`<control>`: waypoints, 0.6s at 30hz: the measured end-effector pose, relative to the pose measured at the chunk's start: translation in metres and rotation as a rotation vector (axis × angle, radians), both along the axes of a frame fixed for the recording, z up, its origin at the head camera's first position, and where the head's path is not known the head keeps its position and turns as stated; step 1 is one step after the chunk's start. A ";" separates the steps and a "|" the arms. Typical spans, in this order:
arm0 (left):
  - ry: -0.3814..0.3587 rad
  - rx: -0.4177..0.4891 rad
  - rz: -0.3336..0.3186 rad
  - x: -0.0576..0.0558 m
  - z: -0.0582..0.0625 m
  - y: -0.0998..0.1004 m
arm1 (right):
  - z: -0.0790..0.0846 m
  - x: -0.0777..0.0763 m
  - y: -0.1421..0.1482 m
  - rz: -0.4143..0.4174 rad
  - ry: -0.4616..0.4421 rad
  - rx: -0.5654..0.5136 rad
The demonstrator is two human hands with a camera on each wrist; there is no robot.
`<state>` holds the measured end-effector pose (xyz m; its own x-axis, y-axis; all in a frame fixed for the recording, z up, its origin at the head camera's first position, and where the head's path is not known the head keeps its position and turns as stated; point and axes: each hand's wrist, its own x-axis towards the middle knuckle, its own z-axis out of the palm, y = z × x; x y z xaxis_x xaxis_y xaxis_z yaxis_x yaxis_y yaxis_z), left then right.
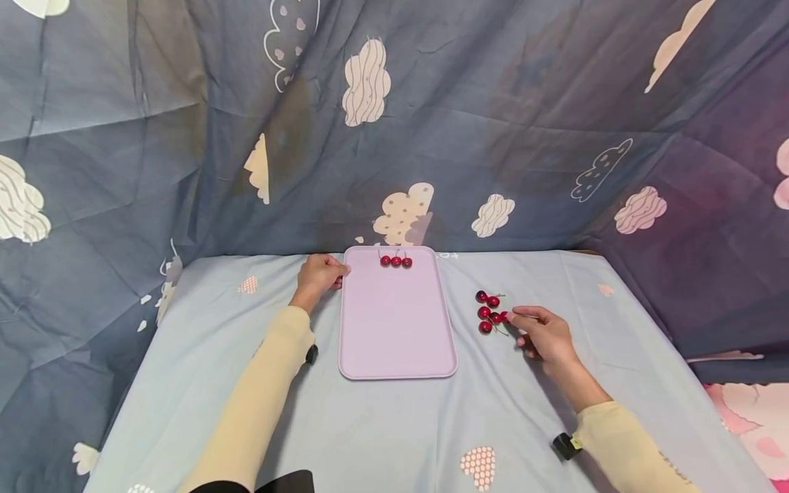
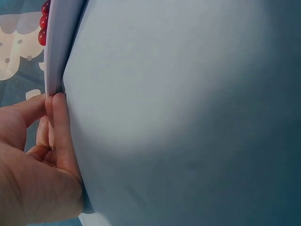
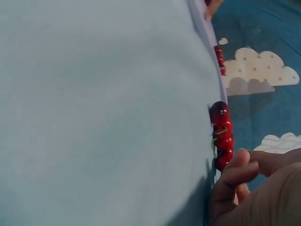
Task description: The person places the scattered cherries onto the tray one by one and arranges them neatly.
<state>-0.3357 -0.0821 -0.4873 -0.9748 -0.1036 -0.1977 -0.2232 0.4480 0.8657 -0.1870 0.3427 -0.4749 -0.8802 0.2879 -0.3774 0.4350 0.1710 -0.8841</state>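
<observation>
My left hand [image 1: 319, 274] pinches the left rim of a lilac tray [image 1: 394, 329] near its far corner, thumb and fingers at the edge. Three red cherries [image 1: 396, 261] sit in a row along the tray's far end, stems pointing away. Right of the tray, several dark red cherries [image 1: 485, 313] lie in a loose cluster on the cloth. At the right side of that cluster my right hand [image 1: 545, 335] pinches one cherry [image 1: 505, 316] between thumb and fingertips. The right wrist view shows these fingertips right at the nearest cherry [image 3: 225, 160].
A pale blue cloth [image 1: 394, 431] with printed hearts covers the table. Dark curtains with cloud prints [image 1: 493, 150] hang close behind the table's far edge and along both sides. The tray's far end lies near the back curtain.
</observation>
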 end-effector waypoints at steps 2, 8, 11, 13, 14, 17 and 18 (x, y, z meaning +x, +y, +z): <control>0.000 0.001 0.002 0.000 0.000 0.000 | -0.002 0.001 -0.002 0.008 0.009 0.056; 0.003 0.008 0.001 0.000 0.001 0.000 | -0.003 0.000 -0.007 0.000 0.001 0.157; 0.002 0.003 0.000 0.000 0.000 0.000 | -0.005 -0.003 -0.009 -0.011 -0.011 0.202; 0.001 -0.006 0.001 0.000 0.000 -0.001 | -0.006 -0.005 -0.010 -0.012 -0.016 0.244; 0.000 -0.010 0.001 0.001 0.000 -0.001 | -0.007 -0.006 -0.011 -0.009 -0.015 0.264; 0.005 -0.013 0.000 0.000 0.000 -0.001 | -0.007 -0.006 -0.014 -0.006 -0.012 0.310; 0.006 -0.014 -0.001 0.000 -0.001 -0.001 | -0.007 -0.007 -0.015 -0.003 -0.009 0.321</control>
